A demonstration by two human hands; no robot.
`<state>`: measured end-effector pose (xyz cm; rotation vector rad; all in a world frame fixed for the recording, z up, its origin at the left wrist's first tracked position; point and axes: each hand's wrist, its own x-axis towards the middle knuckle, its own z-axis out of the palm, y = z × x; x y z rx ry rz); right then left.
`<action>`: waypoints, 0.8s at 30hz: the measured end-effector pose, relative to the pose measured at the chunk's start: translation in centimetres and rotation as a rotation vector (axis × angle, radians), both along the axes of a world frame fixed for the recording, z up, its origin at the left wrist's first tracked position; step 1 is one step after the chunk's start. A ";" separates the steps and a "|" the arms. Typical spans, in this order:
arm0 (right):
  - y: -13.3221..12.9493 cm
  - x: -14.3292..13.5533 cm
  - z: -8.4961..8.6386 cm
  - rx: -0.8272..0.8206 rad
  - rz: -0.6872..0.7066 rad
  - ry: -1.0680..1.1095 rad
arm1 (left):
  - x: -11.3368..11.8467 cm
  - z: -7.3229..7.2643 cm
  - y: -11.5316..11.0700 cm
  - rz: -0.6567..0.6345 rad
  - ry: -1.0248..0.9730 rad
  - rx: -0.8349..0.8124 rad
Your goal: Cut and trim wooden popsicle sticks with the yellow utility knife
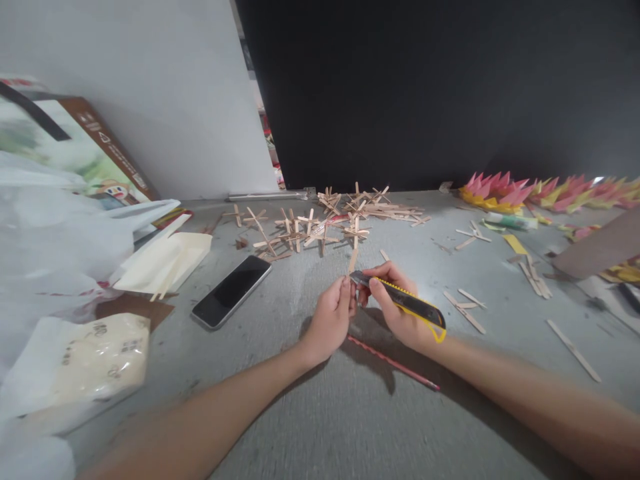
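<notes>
Apparently midway: your left hand (329, 319) pinched wooden stick (353, 261), fingers closed; your right hand (400, 325) gripped yellow-black cutter (409, 301), fingers wrapped, tip touching stick or just beside it, couldn't tell. Stick stood between your hands, looked unfinished. Crossed-stick pieces (356, 231), seemingly done, were grouped at back of surface (320, 433); loose sticks (465, 312) lay right, seemingly remaining.

Left grip (327, 320) on wooden stick (353, 261); right grip (403, 323) round yellow-black cutter (417, 307), tip near stick; pink pencil (393, 362) lying nearby
</notes>
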<state>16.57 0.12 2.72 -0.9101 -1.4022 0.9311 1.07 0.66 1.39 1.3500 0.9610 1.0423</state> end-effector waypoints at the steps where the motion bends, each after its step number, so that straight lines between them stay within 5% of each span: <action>1: 0.1 0.1 -0.1 -0.011 0.016 0.010 | 0.0 0.0 0.0 -0.015 -0.029 -0.020; 5: 0.3 0.3 -0.4 -0.020 0.082 0.066 | -0.1 0.1 0.0 -0.049 -0.079 -0.045; 11: 0.0 0.0 -1.2 0.115 -0.101 0.032 | 0.0 0.3 0.0 -0.022 -0.013 -0.011; 24: -0.2 0.1 -2.3 0.222 -0.077 -0.092 | -0.2 0.2 -0.3 0.095 0.285 0.218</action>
